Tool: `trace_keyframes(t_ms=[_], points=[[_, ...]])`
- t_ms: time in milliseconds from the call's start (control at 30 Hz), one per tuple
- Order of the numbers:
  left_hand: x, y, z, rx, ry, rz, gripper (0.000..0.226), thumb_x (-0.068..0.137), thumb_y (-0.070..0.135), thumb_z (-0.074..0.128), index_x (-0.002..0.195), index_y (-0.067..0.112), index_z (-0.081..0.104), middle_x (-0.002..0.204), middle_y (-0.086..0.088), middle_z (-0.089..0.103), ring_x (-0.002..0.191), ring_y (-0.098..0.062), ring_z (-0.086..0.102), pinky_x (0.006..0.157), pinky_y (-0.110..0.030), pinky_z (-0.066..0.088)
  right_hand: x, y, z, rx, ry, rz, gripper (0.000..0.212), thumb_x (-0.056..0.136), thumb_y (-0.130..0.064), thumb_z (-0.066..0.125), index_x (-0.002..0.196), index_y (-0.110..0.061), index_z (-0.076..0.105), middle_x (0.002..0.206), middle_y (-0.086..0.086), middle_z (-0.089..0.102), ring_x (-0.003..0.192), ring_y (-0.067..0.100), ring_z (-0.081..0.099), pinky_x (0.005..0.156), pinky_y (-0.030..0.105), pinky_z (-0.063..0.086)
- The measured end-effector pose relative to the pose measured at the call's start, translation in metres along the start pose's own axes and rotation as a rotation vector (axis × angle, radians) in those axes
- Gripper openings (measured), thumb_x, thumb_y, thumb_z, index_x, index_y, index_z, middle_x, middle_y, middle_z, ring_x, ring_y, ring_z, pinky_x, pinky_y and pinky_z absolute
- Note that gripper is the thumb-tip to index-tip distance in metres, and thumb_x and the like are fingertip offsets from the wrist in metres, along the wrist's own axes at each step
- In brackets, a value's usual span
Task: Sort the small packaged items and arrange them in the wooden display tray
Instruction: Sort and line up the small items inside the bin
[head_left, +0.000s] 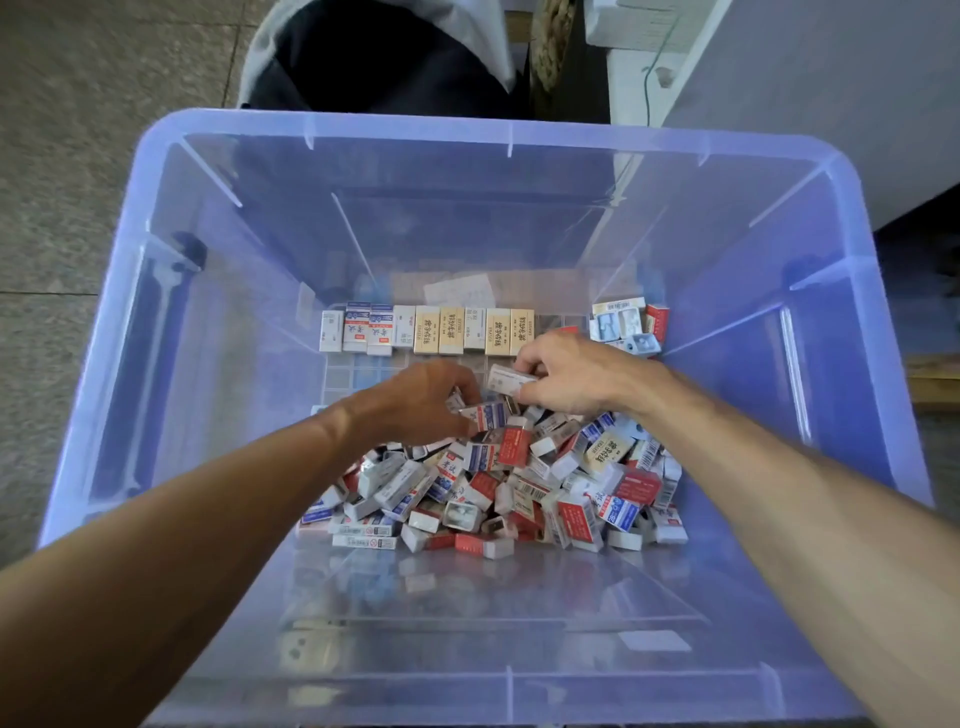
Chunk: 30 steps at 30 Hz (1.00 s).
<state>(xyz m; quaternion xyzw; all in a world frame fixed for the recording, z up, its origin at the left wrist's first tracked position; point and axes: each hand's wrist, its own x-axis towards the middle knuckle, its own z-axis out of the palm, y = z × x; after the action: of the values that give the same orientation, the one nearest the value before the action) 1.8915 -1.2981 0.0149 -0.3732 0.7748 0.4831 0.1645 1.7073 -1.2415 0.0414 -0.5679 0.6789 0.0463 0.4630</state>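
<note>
Both arms reach into bin (156, 364). R hand (576, 371) pinches white box (511, 379), long axis lying left-right. L hand (421, 400) curled in pile (493, 483), grip unclear.

translucent blue-violet plastic bin (218, 171) — loose small boxes (498, 483) in white, red, blue; neat cream boxes (451, 330) with dark lettering.

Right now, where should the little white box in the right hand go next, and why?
Probably to the right end of the row at the bin's far side. The right hand pinches a white box just short of it, and bare floor shows beside the last cream box.
</note>
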Motion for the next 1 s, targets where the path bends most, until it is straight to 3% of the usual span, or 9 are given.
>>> trace_keyframes(t_ms=[100,167,267,333,433,700,867,1000], points=[[-0.007,0.001,-0.008,-0.051,-0.018,-0.032,0.022,0.088,0.017,0.07,0.108,0.02,0.06,0.102,0.002,0.06,0.076,-0.011,0.06,0.061,-0.028,0.054,-0.001,-0.002,-0.003,0.144,0.042,0.04,0.011,0.096,-0.013,0.058,0.087,-0.008,0.061,0.08,-0.002,0.059,0.056,0.014,0.05,0.039,0.018,0.037],[-0.011,0.001,-0.015,-0.016,-0.041,-0.058,0.04,0.088,0.018,0.071,0.126,0.015,0.058,0.111,0.001,0.06,0.082,-0.01,0.059,0.067,-0.022,0.049,-0.002,-0.002,-0.005,0.206,-0.003,0.05,0.01,0.091,-0.01,0.056,0.08,-0.009,0.057,0.073,0.002,0.054,0.057,0.017,0.044,0.046,0.023,0.037],[-0.019,0.0,-0.021,0.026,-0.167,-0.119,0.053,0.085,0.02,0.075,0.133,0.014,0.055,0.119,-0.001,0.061,0.083,-0.008,0.061,0.067,-0.018,0.046,-0.006,-0.007,-0.003,0.065,-0.184,0.014,0.019,0.088,-0.017,0.064,0.084,0.001,0.066,0.078,0.007,0.053,0.064,0.019,0.044,0.051,0.026,0.034],[-0.022,0.0,-0.017,0.019,-0.242,-0.15,0.058,0.082,0.022,0.078,0.134,0.018,0.054,0.116,-0.001,0.062,0.089,-0.013,0.064,0.069,-0.02,0.047,-0.007,-0.013,0.002,-0.089,-0.226,-0.04,0.018,0.09,-0.028,0.069,0.088,-0.01,0.069,0.078,-0.001,0.058,0.065,0.015,0.05,0.053,0.025,0.036],[-0.022,0.003,-0.007,-0.004,-0.219,-0.124,0.049,0.079,0.023,0.081,0.122,0.024,0.059,0.107,0.005,0.06,0.092,-0.015,0.061,0.071,-0.021,0.043,-0.004,-0.013,0.007,-0.184,-0.13,-0.107,0.014,0.088,-0.028,0.072,0.088,-0.026,0.058,0.085,-0.005,0.06,0.076,0.017,0.058,0.058,0.031,0.043],[-0.021,0.013,0.012,0.035,-0.056,-0.087,0.018,0.074,0.025,0.083,0.086,0.022,0.07,0.092,0.003,0.071,0.086,-0.016,0.066,0.076,-0.029,0.054,0.001,-0.008,0.003,-0.081,-0.184,-0.047,0.029,0.083,-0.024,0.081,0.099,-0.023,0.056,0.091,-0.004,0.058,0.078,0.015,0.06,0.059,0.026,0.044],[-0.02,0.019,0.015,0.084,-0.05,-0.122,0.019,0.075,0.025,0.082,0.088,0.017,0.071,0.093,-0.001,0.071,0.085,-0.018,0.066,0.075,-0.031,0.055,0.0,0.002,-0.001,0.008,-0.104,-0.013,0.017,0.086,-0.027,0.079,0.092,-0.026,0.064,0.095,-0.002,0.06,0.081,0.019,0.063,0.071,0.038,0.056],[-0.025,0.023,0.003,-0.014,-0.073,-0.189,0.021,0.079,0.024,0.081,0.093,0.011,0.072,0.094,-0.005,0.072,0.082,-0.019,0.066,0.067,-0.025,0.048,-0.002,0.003,-0.004,0.055,-0.012,-0.062,0.012,0.091,-0.033,0.072,0.094,-0.021,0.07,0.083,-0.01,0.059,0.073,0.01,0.056,0.06,0.027,0.04]])
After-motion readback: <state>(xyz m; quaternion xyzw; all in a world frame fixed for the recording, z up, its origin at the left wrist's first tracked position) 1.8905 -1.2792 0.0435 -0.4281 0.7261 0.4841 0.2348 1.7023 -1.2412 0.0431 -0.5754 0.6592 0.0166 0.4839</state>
